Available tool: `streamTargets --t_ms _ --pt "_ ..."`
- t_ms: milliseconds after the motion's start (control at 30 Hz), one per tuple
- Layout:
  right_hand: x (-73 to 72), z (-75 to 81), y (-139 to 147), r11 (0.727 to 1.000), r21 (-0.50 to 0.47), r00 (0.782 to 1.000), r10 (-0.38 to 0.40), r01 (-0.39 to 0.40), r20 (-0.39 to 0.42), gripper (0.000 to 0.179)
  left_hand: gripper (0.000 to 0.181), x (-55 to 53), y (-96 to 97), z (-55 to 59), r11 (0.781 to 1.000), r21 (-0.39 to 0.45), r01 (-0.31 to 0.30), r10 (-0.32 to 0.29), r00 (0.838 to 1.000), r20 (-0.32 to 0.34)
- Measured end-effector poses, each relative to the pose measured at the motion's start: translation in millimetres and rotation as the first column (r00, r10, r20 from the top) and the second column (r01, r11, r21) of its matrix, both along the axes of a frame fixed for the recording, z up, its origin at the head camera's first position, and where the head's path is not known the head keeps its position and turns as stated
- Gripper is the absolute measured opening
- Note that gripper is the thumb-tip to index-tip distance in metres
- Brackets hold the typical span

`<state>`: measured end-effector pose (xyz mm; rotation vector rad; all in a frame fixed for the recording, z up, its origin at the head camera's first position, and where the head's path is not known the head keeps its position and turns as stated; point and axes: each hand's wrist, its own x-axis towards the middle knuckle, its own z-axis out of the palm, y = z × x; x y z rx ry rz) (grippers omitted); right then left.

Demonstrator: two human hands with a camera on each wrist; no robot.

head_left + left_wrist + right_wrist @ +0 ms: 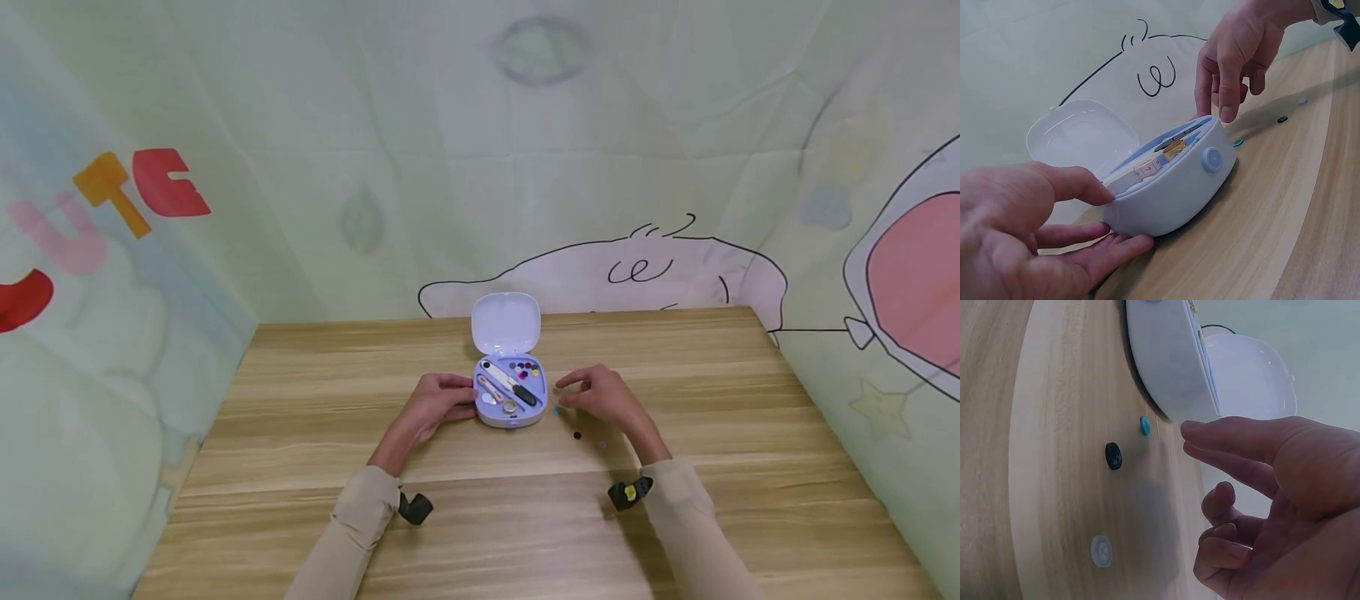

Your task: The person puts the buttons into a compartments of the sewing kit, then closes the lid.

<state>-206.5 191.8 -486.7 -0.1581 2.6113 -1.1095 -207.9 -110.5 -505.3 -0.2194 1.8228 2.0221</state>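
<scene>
A small lilac sewing box [512,422] stands on the table with its lid [506,323] raised at the back. My left hand [438,404] grips its left side, thumb on the rim and fingers low against the wall. Inside lie a long white-and-black tool [522,392], a folded measuring tape [1149,168], a gold ring-shaped piece [1174,150] and several coloured buttons [525,369]. Just off the box's right side hovers my right hand [603,396], thumb and forefinger extended, other fingers bent, nothing visible between them. Beneath it lie a teal button [1145,425], a black button [1114,456] and a whitish button [1102,551].
The wooden table [510,517] extends around the box on every side. Behind it hangs a printed cloth backdrop [450,167] that meets the table's far edge. Dark wrist cameras sit at both cuffs, including one at the left cuff [416,508].
</scene>
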Motion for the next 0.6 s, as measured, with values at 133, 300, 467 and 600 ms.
streamTargets --t_ms 133,300,467,600 --pt "1.3 -2.1 -0.2 1.000 0.006 1.000 0.007 -0.007 0.006 0.025 0.033 0.0 -1.0 -0.4 1.000 0.001 0.004 -0.004 1.000 0.000" --pt "3.7 -5.8 -1.1 0.999 0.019 0.999 0.035 -0.035 0.000 0.021 0.034 -0.7 -2.7 -2.2 1.000 -0.005 0.012 -0.012 1.000 -0.001" --pt "5.8 -7.8 -3.1 0.997 0.036 0.997 0.066 -0.065 -0.031 0.017 0.035 -0.1 -2.6 -1.5 1.000 -0.003 0.011 -0.011 1.000 -0.001" --pt "6.7 -8.9 -5.7 0.997 0.038 0.997 0.062 -0.061 -0.034 0.015 0.033 0.4 -1.9 -0.1 1.000 -0.008 0.004 -0.004 1.000 0.010"
